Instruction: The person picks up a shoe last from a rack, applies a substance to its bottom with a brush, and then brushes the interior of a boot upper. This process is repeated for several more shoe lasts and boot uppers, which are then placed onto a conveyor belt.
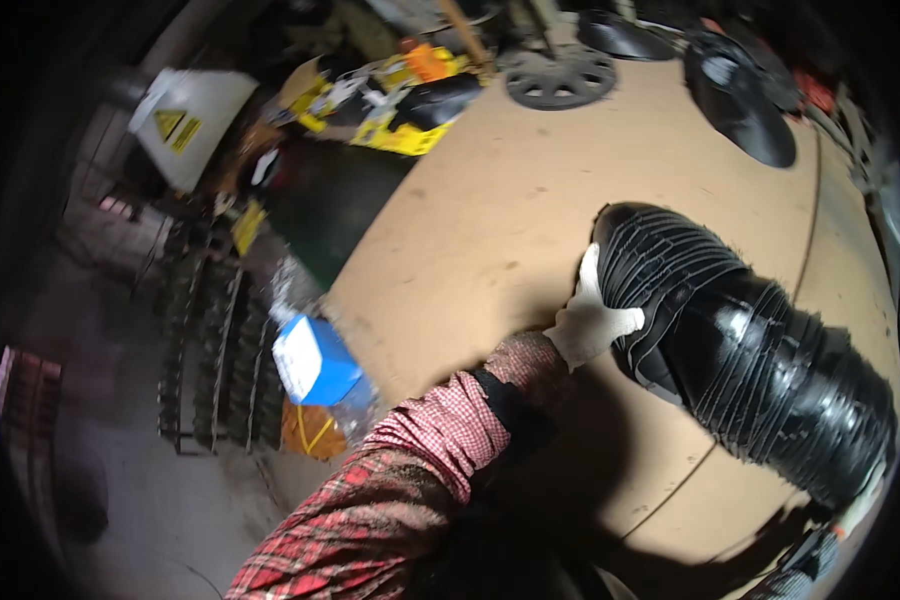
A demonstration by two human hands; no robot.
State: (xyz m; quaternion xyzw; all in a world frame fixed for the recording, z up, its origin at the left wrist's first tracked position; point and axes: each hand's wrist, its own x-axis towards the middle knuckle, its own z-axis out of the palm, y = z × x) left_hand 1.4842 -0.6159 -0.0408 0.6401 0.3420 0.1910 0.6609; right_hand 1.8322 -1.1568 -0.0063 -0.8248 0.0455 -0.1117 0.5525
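Lying lengthwise between hands, black stack: left hand holds its left end; right hand at right end, grip unclear.

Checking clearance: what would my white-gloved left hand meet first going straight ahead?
Your left hand would likely meet the long, glossy black stack of plastic-looking layers, which it appears to touch.

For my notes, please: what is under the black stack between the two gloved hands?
The tan work surface shows around the black stack, with shadow beside the left hand. Whatever lies directly beneath is covered, so I cannot tell whether the stack touches the surface.
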